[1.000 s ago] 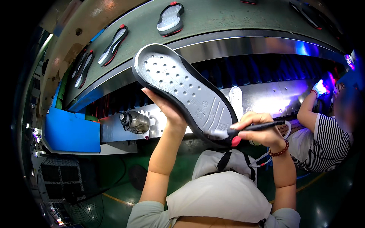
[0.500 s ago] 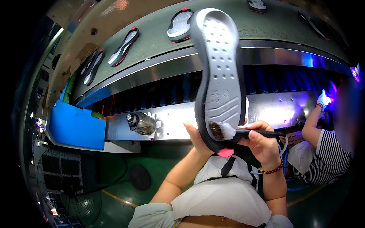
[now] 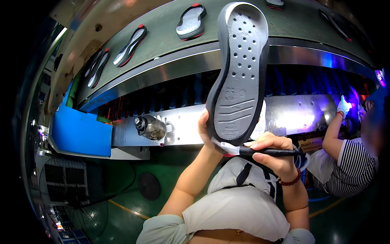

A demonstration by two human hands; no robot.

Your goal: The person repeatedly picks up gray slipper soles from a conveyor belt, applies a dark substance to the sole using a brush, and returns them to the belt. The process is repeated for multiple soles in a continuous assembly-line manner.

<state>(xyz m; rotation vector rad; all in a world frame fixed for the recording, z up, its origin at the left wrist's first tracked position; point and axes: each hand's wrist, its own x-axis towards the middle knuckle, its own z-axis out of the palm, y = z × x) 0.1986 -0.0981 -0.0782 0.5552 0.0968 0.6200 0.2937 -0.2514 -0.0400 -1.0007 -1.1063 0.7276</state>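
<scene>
A large shoe sole [image 3: 239,93] with a grey inner face, dimpled at its far end and grooved nearer me, is held upright in front of me by its black rim. My left hand [image 3: 206,130] grips its near left side; part of the fingers is behind the sole. In my right hand [image 3: 274,154] is a brush [image 3: 245,151] with a black handle, held between thumb and fingers. Its head meets the sole's near end, beside the red tip, and the bristles are mostly hidden there.
Several soles, such as a grey and black one [image 3: 191,22], lie on a green conveyor belt [image 3: 162,44] beyond. A dark bottle [image 3: 150,127] stands on the metal ledge [image 3: 187,122]. A co-worker's gloved hand [image 3: 344,105] is at the right; a fan [image 3: 69,191] stands lower left.
The brush has moved from the sole's grooved inner face down to its near rim by the red tip. The sole has tilted and its far end has shifted right.
</scene>
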